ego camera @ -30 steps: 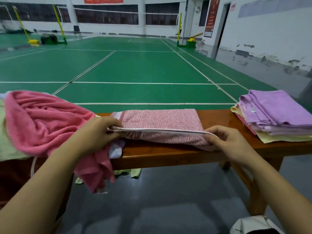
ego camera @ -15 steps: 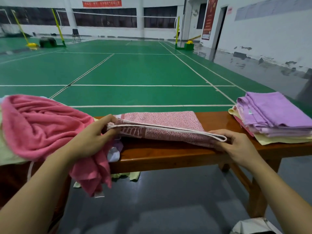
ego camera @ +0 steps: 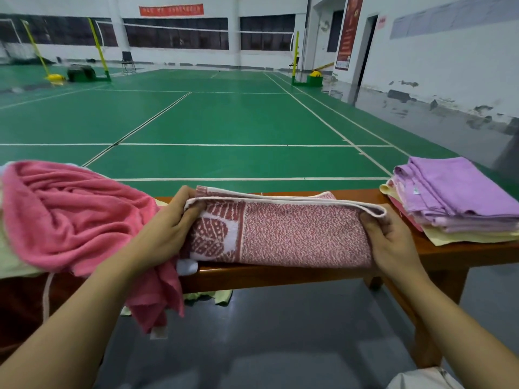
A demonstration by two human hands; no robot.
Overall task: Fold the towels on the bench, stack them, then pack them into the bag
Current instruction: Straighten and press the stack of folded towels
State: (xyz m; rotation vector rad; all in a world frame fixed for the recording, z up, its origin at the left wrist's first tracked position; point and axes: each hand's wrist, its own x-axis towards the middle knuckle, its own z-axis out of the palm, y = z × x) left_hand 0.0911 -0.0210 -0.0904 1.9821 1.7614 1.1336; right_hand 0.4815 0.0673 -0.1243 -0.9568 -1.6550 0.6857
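At the bottom right corner, nearer than the bench, a pale fabric edge shows; what it belongs to cannot be told. Both forearms reach up to the bench's near edge, where the patterned pink-and-white towel lies along the middle of the bench. The left hand pinches the towel's left end, thumb on top of the white-bordered hem and fingers curled beneath; the right hand grips the right end, fingers wrapped round the folded edge. Against half a second ago, both hands have lifted the near hem up and away, so the top layer now stands raised and doubled toward the far side of the bench, showing the leaf-pattern border at the left end, where before the towel lay flatter with the hem drooping toward the front. The right hand has also shifted from resting flat at the corner to holding it. At the left end of the bench a crumpled pink towel is heaped over pale yellow-green cloth, one tail hanging below the bench edge beside the left wrist, much as earlier. At the right end of the bench sits a stack of folded towels, lilac on top, pale yellow at the bottom, clear of the right hand. Beyond the bench stretches a green court floor with white lines, then a net and the far wall.
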